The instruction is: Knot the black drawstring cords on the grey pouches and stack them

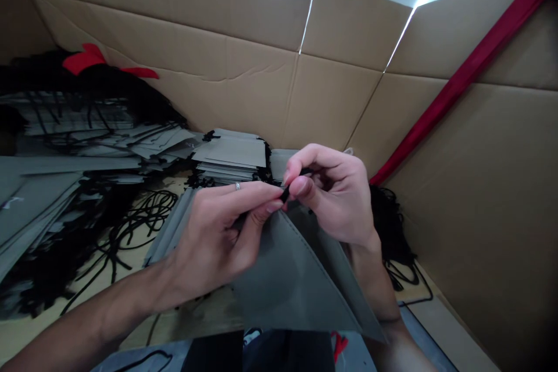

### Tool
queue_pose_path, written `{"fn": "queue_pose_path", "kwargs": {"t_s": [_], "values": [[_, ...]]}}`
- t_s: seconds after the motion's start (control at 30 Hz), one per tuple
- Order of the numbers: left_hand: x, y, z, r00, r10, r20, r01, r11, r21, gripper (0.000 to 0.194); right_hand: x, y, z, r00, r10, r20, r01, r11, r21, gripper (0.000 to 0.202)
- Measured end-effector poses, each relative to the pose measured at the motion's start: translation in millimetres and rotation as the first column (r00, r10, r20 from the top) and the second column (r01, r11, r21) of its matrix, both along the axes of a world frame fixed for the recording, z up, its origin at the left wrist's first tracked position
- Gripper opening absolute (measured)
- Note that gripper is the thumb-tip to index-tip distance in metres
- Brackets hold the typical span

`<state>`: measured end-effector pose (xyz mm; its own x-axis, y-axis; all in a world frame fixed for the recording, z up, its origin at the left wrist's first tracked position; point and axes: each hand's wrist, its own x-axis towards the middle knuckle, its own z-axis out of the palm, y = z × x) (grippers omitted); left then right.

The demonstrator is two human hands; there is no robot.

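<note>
A short length of black cord [285, 194] runs between my two hands in the middle of the view. My left hand [226, 226], with a ring on one finger, is closed in a pinch on the cord at the upper corner of a grey paper bag [300, 285]. My right hand [335, 195] pinches the same cord just to the right, its fingers curled. Below the hands the bag hangs tilted, with two layers showing apart and a line of small marks along one edge. The fingers hide the point where cord and bag meet.
Stacks of grey bags [231, 151] with black cords stand at the back and left. Loose black cords [148, 215] lie on the table, and a black cord bundle [392, 221] sits at right. Cardboard walls [196, 35] enclose the area; a red strap [462, 81] crosses the right one.
</note>
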<state>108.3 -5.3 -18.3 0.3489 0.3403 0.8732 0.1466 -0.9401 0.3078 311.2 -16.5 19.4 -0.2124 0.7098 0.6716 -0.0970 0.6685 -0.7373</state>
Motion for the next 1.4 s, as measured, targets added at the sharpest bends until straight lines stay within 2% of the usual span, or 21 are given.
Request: {"fn": "queue_pose_path", "kwargs": {"t_s": [0.17, 0.3, 0.4, 0.47, 0.6, 0.83, 0.97, 1.1, 1.23, 1.33, 1.4], "values": [[-1.9, -2.8, 3.7, 0.992, 0.067, -0.104, -0.073, 0.996, -0.051, 0.014, 12.5, -5.7, 2.0, 0.971, -0.173, 0.162, 0.159, 0.982, 0.098, 0.033], [-4.2, -4.8, 6.3, 0.982, 0.152, -0.109, -0.149, 0.988, 0.038, 0.011, 17.7, -13.0, 2.4, 0.937, -0.297, 0.183, 0.274, 0.952, 0.137, 0.032], [-4.9, -4.9, 7.8, 0.979, 0.171, -0.115, -0.163, 0.984, 0.071, 0.010, 17.8, -14.5, 2.2, 0.922, -0.342, 0.181, 0.317, 0.936, 0.156, 0.029], [-6.2, -4.2, 8.5, 0.975, 0.178, -0.133, -0.170, 0.983, 0.070, 0.006, 17.5, -13.3, 2.1, 0.927, -0.327, 0.185, 0.300, 0.941, 0.160, 0.025], [-11.7, -1.3, 10.2, 0.971, 0.198, -0.131, -0.190, 0.979, 0.071, 0.012, 17.7, -9.5, 1.8, 0.937, -0.274, 0.217, 0.248, 0.959, 0.139, 0.023], [-16.3, 1.5, 13.5, 0.977, 0.187, -0.104, -0.178, 0.980, 0.084, 0.007, 24.4, -10.8, 2.3, 0.944, -0.219, 0.245, 0.204, 0.975, 0.084, 0.029], [-15.8, 1.9, 13.3, 0.977, 0.181, -0.109, -0.173, 0.982, 0.080, 0.007, 26.6, -10.6, 1.8, 0.961, -0.154, 0.232, 0.140, 0.987, 0.076, 0.035], [-15.1, 1.6, 14.1, 0.977, 0.172, -0.124, -0.163, 0.984, 0.075, 0.007, 17.9, -8.9, 1.0, 0.949, -0.206, 0.237, 0.185, 0.977, 0.105, 0.025], [-20.8, 3.7, 20.7, 0.967, 0.157, -0.202, -0.168, 0.985, -0.042, 0.017, 13.8, -5.8, 1.7, 0.919, -0.352, 0.179, 0.325, 0.932, 0.162, 0.021], [-30.7, 13.7, 26.7, 0.947, 0.051, -0.318, -0.115, 0.976, -0.187, 0.019, 21.8, -5.0, 3.1, 0.873, -0.468, 0.140, 0.433, 0.874, 0.222, 0.013], [-37.6, 25.5, 29.0, 0.948, -0.013, -0.319, -0.085, 0.953, -0.290, 0.013, 29.0, -7.2, 4.4, 0.828, -0.540, 0.150, 0.491, 0.827, 0.274, 0.011]]}}
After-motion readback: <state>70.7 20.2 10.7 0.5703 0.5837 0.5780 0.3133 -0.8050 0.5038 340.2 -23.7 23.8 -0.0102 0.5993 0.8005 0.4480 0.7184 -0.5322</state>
